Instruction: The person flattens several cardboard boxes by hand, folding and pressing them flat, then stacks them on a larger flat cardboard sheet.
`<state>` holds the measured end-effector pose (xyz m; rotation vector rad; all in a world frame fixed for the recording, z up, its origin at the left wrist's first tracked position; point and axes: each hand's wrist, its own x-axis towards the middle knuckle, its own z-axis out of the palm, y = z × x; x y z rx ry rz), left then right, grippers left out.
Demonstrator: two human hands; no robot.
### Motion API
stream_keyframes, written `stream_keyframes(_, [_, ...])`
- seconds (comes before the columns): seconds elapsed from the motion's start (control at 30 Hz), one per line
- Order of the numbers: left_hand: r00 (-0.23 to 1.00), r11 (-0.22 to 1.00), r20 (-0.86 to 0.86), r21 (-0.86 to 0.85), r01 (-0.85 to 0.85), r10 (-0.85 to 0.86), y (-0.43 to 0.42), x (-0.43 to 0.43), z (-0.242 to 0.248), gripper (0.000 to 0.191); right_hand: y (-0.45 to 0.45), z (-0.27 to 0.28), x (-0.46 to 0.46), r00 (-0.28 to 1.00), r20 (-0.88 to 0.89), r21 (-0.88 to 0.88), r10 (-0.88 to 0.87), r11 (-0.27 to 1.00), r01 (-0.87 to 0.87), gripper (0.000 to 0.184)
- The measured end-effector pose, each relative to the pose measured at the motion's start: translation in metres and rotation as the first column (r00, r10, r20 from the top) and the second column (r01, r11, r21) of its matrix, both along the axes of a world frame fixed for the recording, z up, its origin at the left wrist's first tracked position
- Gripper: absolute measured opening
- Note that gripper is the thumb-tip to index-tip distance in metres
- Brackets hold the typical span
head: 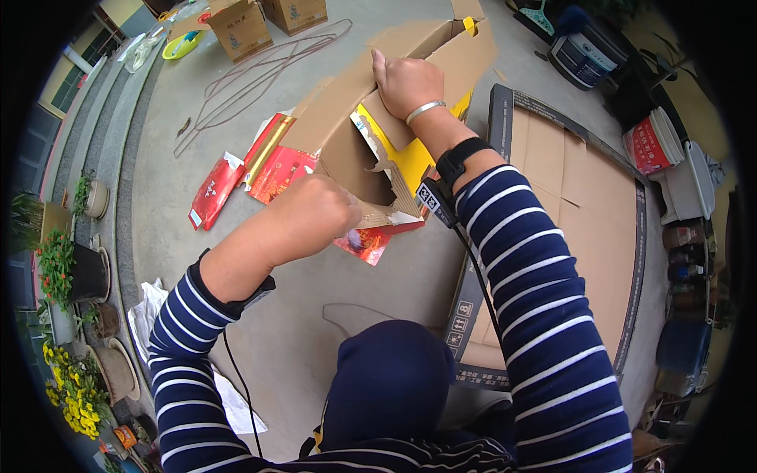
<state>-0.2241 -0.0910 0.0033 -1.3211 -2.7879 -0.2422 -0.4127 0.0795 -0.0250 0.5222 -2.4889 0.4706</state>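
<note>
A torn cardboard box [307, 121] stands open in front of me, brown inside, with yellow and red printed outer faces. My left hand [316, 210] is closed on its ragged near edge, fingertips hidden behind the knuckles. Higher up, my right hand [411, 88] grips a brown flap at the box's middle, thumb pointing up. A torn yellow panel [408, 159] with frayed white edges lies below my right wrist. Red printed cardboard [284, 171] hangs off the left side, beside a flat red packet [216, 192] on the floor.
A large flat carton [579, 236] with black edges lies at right. Looped wire [260, 88] is on the concrete ahead, near two brown boxes [239, 32] and a yellow-green basin [175, 48]. Steps with potted flowers [77, 408] run along the left; buckets [585, 56] stand right.
</note>
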Motion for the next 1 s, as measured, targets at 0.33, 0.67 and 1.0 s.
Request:
stream_keyframes(0.33, [0.974,0.733,-0.036,-0.652,-0.192,0.223,0.001,0.014,-0.021,0.018,-0.034,-0.025,0.038,0.996,0.050,0.022,0.070,0.997,-0.071,0.057])
stream_keyframes(0.67, [0.959,0.811,0.034,-0.543,-0.218,0.281,0.080,0.003,-0.128,0.016,-0.024,-0.041,0.023,1.000,-0.002,-0.083,0.018,0.996,-0.018,0.059])
stream_keyframes(1.0, [0.913,0.929,-0.380,-0.264,-0.261,0.149,0.087,0.017,-0.131,0.012,0.024,-0.029,-0.023,0.991,0.056,-0.069,-0.125,0.989,0.129,0.069])
